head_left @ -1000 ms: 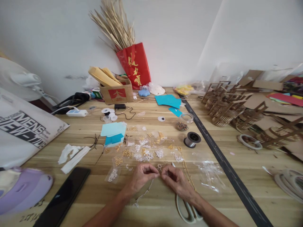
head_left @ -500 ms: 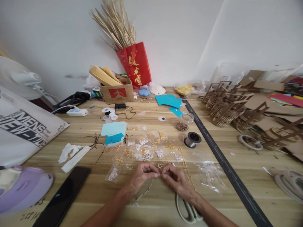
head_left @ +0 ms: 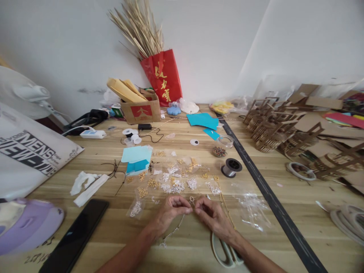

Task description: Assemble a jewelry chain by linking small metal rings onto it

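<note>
Over the front middle of the table my left hand (head_left: 173,211) is closed in a pinch on one end of a thin silver chain (head_left: 174,232). The chain trails down to the tabletop. My right hand (head_left: 212,215) is pinched too, its fingertips almost meeting the left ones; what it grips is too small to make out. Just beyond the fingertips is a small pale ring (head_left: 192,200). A gold chain (head_left: 223,199) runs beside my right hand, and pale-handled scissors (head_left: 222,253) lie partly beneath that wrist.
Small bags of gold and silver findings (head_left: 176,185) spread beyond my hands. A wire spool (head_left: 231,168) and a clear bag (head_left: 253,212) lie to the right. On the left are a phone (head_left: 76,231) and a purple device (head_left: 34,227). Woven baskets (head_left: 273,129) stand far right.
</note>
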### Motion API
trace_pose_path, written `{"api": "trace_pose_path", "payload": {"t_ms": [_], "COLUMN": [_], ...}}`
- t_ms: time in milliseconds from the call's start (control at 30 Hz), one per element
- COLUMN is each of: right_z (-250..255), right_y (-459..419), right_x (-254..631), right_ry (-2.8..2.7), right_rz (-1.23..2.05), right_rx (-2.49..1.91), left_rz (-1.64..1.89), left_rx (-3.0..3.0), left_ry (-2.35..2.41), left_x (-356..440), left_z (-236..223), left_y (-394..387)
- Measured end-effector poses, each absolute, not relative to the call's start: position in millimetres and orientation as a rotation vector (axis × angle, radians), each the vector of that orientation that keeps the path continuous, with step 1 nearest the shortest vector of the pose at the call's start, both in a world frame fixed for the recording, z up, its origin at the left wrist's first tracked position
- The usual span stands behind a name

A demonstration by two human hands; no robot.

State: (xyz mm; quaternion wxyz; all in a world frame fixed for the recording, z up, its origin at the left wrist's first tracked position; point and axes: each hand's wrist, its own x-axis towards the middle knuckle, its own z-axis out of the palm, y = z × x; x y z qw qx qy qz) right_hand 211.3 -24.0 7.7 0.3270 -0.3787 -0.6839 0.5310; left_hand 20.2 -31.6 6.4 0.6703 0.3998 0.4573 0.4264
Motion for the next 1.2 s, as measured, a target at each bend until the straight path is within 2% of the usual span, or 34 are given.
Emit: {"api": "trace_pose_path", "payload": {"t_ms": [1200], "right_z": [9.3], "right_y": [-24.3], "right_x": [210.7], "right_ry": [-1.818], "right_rz": [1.386], "right_rx": [-0.995], "left_rz": [0.947], "left_rx": [0.910], "left_ry": [1.053], "left_x": [23.1], "left_z": [12.5], "left_y": [-33.0]}}
